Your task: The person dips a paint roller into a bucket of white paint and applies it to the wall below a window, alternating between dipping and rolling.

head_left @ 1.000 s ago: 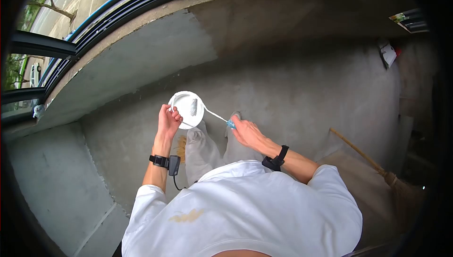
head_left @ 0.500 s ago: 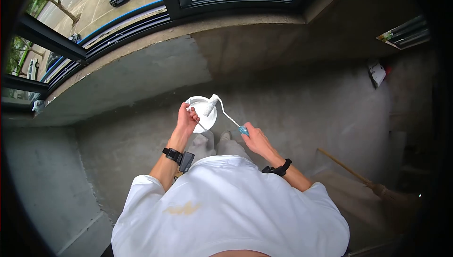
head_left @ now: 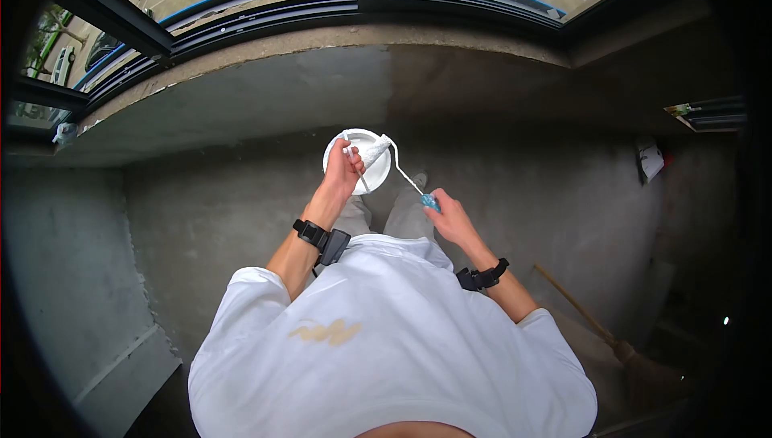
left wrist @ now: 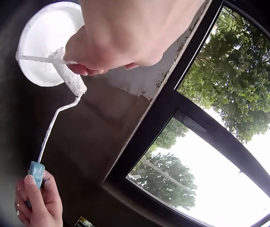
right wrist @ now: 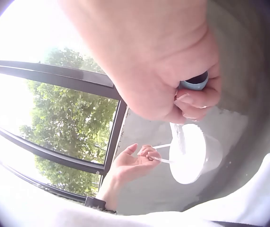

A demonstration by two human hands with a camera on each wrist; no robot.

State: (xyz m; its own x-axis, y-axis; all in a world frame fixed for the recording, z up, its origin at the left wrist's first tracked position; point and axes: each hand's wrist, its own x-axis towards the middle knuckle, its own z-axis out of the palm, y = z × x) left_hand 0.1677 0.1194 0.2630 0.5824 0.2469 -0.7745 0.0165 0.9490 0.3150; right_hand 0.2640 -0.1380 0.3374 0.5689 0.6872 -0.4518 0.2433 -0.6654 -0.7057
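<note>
My left hand (head_left: pixel 342 166) grips the thin handle of a white bucket (right wrist: pixel 213 153), which hangs in front of my legs. White paint (left wrist: pixel 45 28) shows inside it. In my right hand (head_left: pixel 452 217) is a paint roller, held by its blue grip (head_left: pixel 431 202) with the fingers wrapped round it. The roller's sleeve (head_left: pixel 375 149), coated in white, lies slanted over the bucket's mouth, its outer end at the rim. Its bent wire frame (left wrist: pixel 54 118) runs from there to the grip. The left wrist view shows part of the sleeve behind my left hand.
Ahead is a low wall (head_left: pixel 281 88), lighter on its left part, under a dark-framed window (head_left: pixel 265 8). A broom (head_left: pixel 579 305) is on the right. Farther right lies a white and red object (head_left: pixel 650 161). Grey floor (head_left: pixel 523 189) surrounds my feet.
The roller's sleeve has come up from inside the bucket to its rim. Both hands and the bucket have shifted forward and right in view, and the head view has turned, showing more window.
</note>
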